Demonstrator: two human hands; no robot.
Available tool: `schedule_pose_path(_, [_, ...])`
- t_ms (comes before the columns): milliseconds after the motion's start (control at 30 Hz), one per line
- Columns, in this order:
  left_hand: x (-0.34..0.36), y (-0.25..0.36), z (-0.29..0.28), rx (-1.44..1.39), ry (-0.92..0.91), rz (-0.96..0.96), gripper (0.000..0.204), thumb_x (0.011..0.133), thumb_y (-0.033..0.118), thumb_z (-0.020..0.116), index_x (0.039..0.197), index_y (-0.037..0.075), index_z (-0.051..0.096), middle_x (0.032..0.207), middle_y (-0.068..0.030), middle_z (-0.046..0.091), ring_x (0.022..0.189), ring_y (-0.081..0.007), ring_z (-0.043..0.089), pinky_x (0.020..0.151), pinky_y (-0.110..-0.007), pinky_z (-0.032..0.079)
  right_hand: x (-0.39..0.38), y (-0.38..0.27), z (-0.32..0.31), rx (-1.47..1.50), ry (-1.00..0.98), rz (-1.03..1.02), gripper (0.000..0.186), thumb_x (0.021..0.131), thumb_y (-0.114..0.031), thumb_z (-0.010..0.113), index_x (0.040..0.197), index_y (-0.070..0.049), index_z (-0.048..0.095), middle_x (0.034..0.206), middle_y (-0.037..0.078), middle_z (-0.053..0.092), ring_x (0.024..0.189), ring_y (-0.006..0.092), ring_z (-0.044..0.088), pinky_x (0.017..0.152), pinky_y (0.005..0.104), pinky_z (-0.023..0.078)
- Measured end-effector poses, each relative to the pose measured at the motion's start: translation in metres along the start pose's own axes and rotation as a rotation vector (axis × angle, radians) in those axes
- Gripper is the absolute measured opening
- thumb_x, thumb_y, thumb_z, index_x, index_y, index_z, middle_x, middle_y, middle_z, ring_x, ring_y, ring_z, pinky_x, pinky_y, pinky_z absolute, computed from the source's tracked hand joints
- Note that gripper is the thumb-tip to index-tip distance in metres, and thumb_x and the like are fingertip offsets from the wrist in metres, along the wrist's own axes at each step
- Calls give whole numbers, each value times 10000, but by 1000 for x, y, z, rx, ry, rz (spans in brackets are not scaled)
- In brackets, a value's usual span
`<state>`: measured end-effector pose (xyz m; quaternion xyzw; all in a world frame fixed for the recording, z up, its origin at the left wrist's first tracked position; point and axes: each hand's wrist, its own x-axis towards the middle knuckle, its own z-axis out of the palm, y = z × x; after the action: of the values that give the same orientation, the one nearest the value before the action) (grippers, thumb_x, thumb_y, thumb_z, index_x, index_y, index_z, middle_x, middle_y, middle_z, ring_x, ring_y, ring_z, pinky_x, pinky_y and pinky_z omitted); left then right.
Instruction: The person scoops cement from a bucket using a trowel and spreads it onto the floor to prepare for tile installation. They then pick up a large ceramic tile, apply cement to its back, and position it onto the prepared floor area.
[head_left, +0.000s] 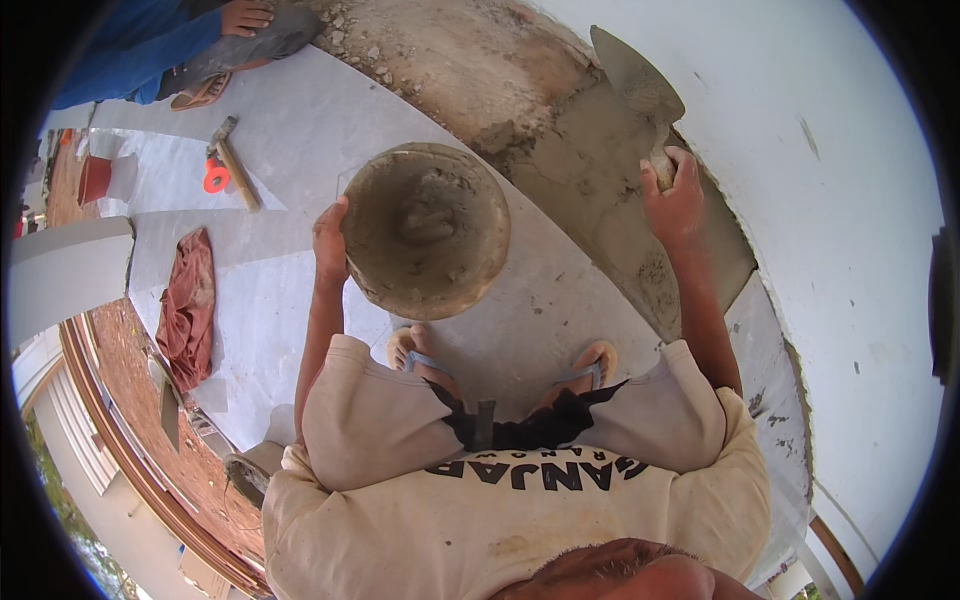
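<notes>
My left hand (330, 238) grips the rim of a round, mortar-caked bucket (427, 228), tilted so its inside faces up toward me. Some wet grey mortar (428, 222) clings to its bottom. Out to the right, my right hand (672, 200) is closed round the handle of a trowel (640, 85). Its broad, mortar-smeared blade points away from me, close to the white wall. Below the trowel a strip of wet mortar (610, 190) lies along the wall's foot, partly smoothed.
Beyond the mortar lies rough bare ground (440, 60). A hammer (237, 170) with an orange-red reel (215, 178) and a crumpled reddish cloth (188, 305) rest on grey tiles (300, 130). Another person's hand (245, 17) rests on a knee at the upper left. The white wall (840, 200) bounds the right.
</notes>
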<state>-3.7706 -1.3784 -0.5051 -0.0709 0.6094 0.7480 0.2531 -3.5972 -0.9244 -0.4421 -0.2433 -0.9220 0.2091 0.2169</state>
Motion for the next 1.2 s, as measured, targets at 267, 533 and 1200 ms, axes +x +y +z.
schedule_pose_path(267, [8,-4,-2,50,19,21,439,1030,289,464,1233,-78,596,1196,-160,663,1055,-244,650,950,-361,502,-28,78,72,-329,-404,153,473,921,-262,623,1316,-44,479,1229,183,600,1095,385,612,874,498,509])
schedule_pose_path(533, [0,5,14,-36,29,19,387,1011,250,498,1170,-75,636,1095,-143,693,967,-216,667,877,-339,523,-5,28,23,-48,39,-27,391,923,-305,641,1204,-42,576,1164,201,629,1036,403,631,860,467,511])
schedule_pose_path(1200, [2,7,12,-45,-2,22,370,1011,233,502,1173,-72,634,1097,-137,693,950,-210,669,869,-330,522,-84,59,76,885,-907,987,375,972,-447,543,986,-73,560,731,24,546,571,128,537,501,304,461])
